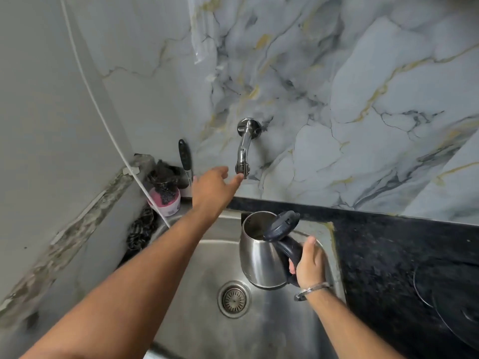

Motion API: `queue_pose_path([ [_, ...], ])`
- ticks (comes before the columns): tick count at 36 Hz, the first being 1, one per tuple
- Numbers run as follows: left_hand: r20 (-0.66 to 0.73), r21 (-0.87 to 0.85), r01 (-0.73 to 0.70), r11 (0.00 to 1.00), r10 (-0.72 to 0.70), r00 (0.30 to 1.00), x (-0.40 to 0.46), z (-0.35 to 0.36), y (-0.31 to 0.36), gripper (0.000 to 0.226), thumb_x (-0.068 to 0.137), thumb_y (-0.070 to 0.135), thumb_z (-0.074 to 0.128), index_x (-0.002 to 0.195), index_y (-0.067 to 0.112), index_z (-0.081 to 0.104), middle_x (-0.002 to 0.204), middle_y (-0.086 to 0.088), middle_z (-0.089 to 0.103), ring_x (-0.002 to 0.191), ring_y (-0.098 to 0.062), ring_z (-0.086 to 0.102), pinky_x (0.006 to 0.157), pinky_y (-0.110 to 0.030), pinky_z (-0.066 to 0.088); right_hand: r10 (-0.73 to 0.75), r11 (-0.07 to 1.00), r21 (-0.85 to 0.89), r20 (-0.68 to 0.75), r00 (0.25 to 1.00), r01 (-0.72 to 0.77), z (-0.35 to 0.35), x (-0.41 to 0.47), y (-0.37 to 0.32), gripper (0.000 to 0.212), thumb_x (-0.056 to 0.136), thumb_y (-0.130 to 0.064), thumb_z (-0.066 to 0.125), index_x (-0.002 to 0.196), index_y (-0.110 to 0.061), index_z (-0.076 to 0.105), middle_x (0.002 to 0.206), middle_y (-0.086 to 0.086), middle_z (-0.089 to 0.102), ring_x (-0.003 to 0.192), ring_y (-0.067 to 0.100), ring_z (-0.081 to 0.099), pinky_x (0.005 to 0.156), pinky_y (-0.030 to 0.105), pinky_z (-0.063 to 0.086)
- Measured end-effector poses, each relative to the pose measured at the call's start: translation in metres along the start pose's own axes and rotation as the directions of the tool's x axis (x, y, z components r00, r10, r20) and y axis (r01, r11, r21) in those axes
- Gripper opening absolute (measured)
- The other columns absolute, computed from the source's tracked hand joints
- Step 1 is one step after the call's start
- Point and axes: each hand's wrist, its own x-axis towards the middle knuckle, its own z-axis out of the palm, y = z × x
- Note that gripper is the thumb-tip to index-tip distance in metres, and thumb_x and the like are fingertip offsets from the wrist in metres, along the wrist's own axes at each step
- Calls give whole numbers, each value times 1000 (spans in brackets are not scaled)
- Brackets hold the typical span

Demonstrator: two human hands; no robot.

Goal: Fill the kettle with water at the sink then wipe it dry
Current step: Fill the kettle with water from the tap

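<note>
A steel kettle [259, 257] with a black handle is held upright over the steel sink [197, 317]. Its black lid [281, 226] stands open. My right hand [309, 263] is shut on the kettle's handle, and a metal bracelet sits on that wrist. A chrome tap [243, 151] juts from the marble wall above the sink. My left hand [213, 189] reaches up to the tap with fingers apart, its fingertips touching the tap's lower end. No water runs from the tap.
A round drain [234, 299] lies in the sink's middle. At the sink's back left stand a pink tub with a dark scrubber [166, 198], a black-handled tool [184, 156] and a dark cloth [141, 229]. A black counter [404, 257] runs to the right.
</note>
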Motion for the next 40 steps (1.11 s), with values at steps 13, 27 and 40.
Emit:
queue_pose_path([
  [13,-70,301,107,948,-90,994,65,39,37,22,82,41,64,76,20,67,61,5,55,76,-26,63,119,-58,30,104,993,48,37,994,-106,33,57,32,78,78,-66,23,56,5,48,42,10,45,30,8,47,35,20,42],
  [27,599,-708,244,662,381,704,115,29,-34,45,84,5,68,124,16,52,118,-17,73,123,-23,70,94,-17,54,122,981,125,178,976,-146,47,63,49,104,75,-90,15,45,4,47,34,8,45,33,22,44,41,28,40],
  [40,518,-582,190,791,181,836,97,34,-51,105,82,60,74,165,26,19,146,-6,64,144,-16,51,126,-43,25,51,987,136,233,971,-85,41,56,37,99,71,-94,17,42,-5,48,36,9,45,36,22,43,48,38,40],
])
